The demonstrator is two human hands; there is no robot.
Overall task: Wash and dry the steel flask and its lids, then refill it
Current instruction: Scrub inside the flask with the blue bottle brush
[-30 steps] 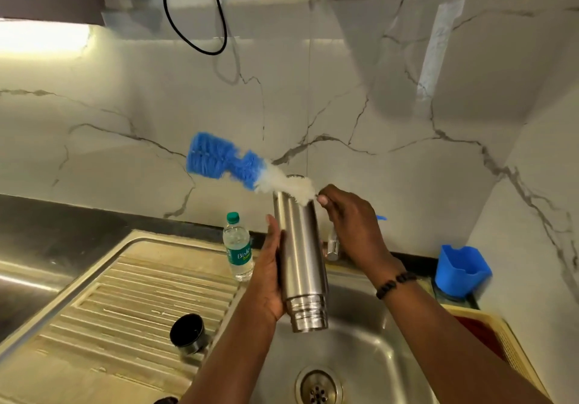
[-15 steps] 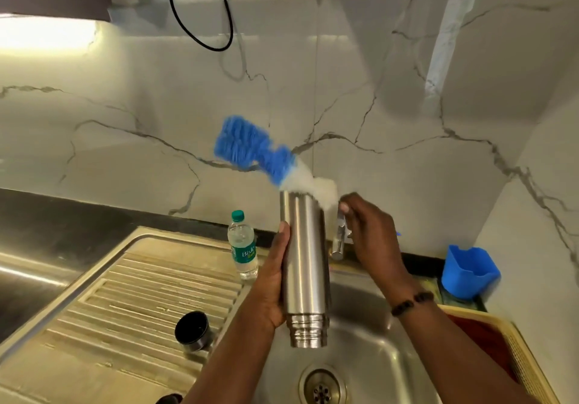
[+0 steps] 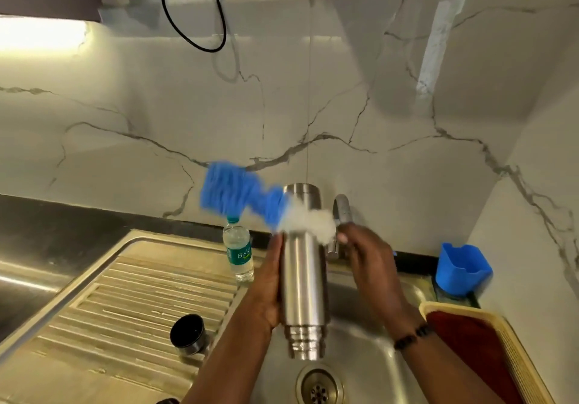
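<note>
On the far left is the ridged metal draining board [image 3: 131,303]. A small round lid [image 3: 188,334], dark inside with a shiny rim, sits on it at about 8 o'clock from the flask. Behind it, near the wall, stands a clear plastic water bottle [image 3: 238,253] with a green cap.

Next is the left hand [image 3: 266,291]. Its fingers wrap around the side of the steel flask [image 3: 305,291] and hold it tight. The flask is smooth, shiny and round like a tube. It hangs above the sink [image 3: 376,356], over the drain [image 3: 319,388]. Its long side runs from 12 o'clock to 6 o'clock, and the stepped end points down.

A bottle brush [image 3: 244,197] lies across the flask's top part. Its fluffy blue end points to 10 o'clock, and white foam [image 3: 308,225] covers the middle. The brush looks blurry.

The right hand [image 3: 366,259] is at 2 o'clock from the flask, very near the foam. It seems to pinch the brush handle, but the handle is hidden. I think the next scrub will go down the flask's length.

On the far right are a blue cup [image 3: 462,270] and a yellow basket [image 3: 517,356].
</note>
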